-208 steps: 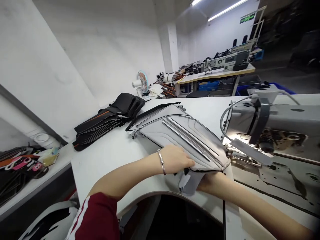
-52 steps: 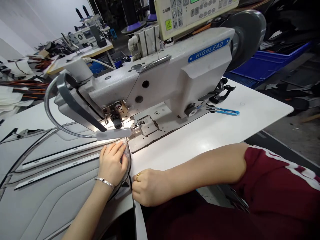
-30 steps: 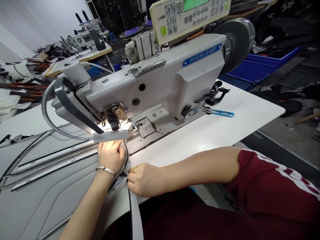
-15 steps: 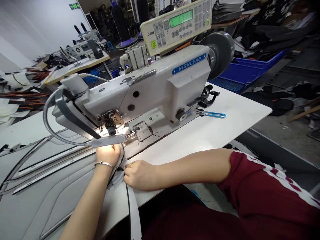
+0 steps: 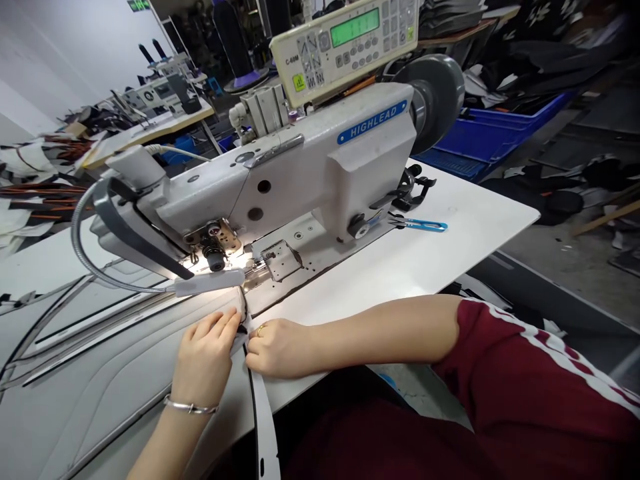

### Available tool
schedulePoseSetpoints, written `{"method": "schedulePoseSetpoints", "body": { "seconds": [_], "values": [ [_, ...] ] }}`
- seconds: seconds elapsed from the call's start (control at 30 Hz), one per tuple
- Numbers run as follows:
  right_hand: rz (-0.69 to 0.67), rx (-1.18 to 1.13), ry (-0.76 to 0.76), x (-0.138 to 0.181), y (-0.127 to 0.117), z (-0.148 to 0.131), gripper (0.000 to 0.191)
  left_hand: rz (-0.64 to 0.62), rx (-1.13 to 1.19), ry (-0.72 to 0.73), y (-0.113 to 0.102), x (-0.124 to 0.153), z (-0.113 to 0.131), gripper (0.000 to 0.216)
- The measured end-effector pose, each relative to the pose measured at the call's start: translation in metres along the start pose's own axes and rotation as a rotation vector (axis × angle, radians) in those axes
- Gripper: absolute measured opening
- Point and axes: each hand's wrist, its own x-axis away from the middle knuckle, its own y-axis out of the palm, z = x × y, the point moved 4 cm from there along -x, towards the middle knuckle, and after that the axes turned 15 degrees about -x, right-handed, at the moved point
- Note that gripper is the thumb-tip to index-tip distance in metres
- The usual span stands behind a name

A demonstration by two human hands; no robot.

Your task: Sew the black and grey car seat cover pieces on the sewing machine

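A quilted grey fabric panel (image 5: 100, 373) lies on the table and reaches under the head of the sewing machine (image 5: 310, 173). My left hand (image 5: 205, 353) rests palm down on its edge, fingers stretched out flat; the thumb is hidden. Close beside it, my right hand (image 5: 280, 348) is closed, its fingertips pinching a white strip (image 5: 265, 413) with a dark edge. That strip runs down over the table's front edge. The panel's edge and the strip meet just in front of the needle area, below the lamp (image 5: 210, 283). What lies under my right fingers is hidden.
Blue thread snips (image 5: 423, 225) lie on the white table (image 5: 480, 220) right of the machine. A control panel (image 5: 350, 50) sits above the machine, by its handwheel (image 5: 437, 100). Behind stand a blue crate (image 5: 495, 133) and another sewing table (image 5: 150, 127).
My left hand has drawn back toward me from beneath the lamp and its fingers have straightened from a fist onto the panel. My right hand stays on the strip, almost unmoved.
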Motion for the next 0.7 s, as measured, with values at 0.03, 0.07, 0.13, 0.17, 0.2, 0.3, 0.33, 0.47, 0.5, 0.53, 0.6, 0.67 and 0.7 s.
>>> {"method": "schedulePoseSetpoints", "body": {
  "seconds": [0.03,0.07,0.13,0.17,0.2,0.3,0.33,0.47,0.5,0.53,0.6,0.67,0.7],
  "values": [
    [-0.006,-0.003,0.008,0.000,0.000,0.000,0.020,0.002,-0.006,-0.003,0.002,-0.003,0.000,0.050],
    [-0.011,-0.007,0.018,-0.001,-0.001,0.001,0.021,0.004,-0.010,-0.013,0.004,-0.005,-0.001,0.050],
    [-0.018,-0.013,0.047,-0.002,-0.001,0.003,0.021,0.020,-0.016,-0.018,0.005,-0.008,-0.001,0.048],
    [-0.023,-0.014,0.062,-0.002,-0.002,0.004,0.022,0.032,-0.019,-0.023,0.006,-0.009,-0.001,0.046],
    [-0.030,-0.016,0.075,-0.003,-0.002,0.005,0.022,0.042,-0.022,-0.030,0.006,-0.009,-0.001,0.044],
    [-0.049,-0.026,0.114,-0.004,-0.001,0.009,0.026,0.080,-0.028,-0.039,0.011,-0.011,-0.002,0.041],
    [-0.053,-0.031,0.124,-0.004,-0.001,0.011,0.027,0.088,-0.029,-0.041,0.013,-0.012,-0.002,0.040],
    [-0.046,-0.042,0.149,-0.006,0.000,0.016,0.028,0.071,-0.031,-0.063,0.023,-0.016,-0.007,0.039],
    [-0.039,-0.042,0.151,-0.006,0.000,0.017,0.027,0.057,-0.030,-0.072,0.026,-0.017,-0.009,0.038],
    [-0.031,-0.040,0.152,-0.007,0.001,0.018,0.027,0.040,-0.028,-0.081,0.029,-0.018,-0.011,0.038],
    [-0.013,-0.047,0.155,-0.008,0.001,0.021,0.026,-0.004,-0.021,-0.091,0.034,-0.021,-0.014,0.039],
    [0.011,-0.062,0.165,-0.008,0.001,0.024,0.024,-0.043,-0.010,-0.103,0.039,-0.026,-0.015,0.039],
    [0.023,-0.067,0.172,-0.008,0.002,0.026,0.022,-0.058,-0.004,-0.107,0.040,-0.028,-0.015,0.039]
  ]
}}
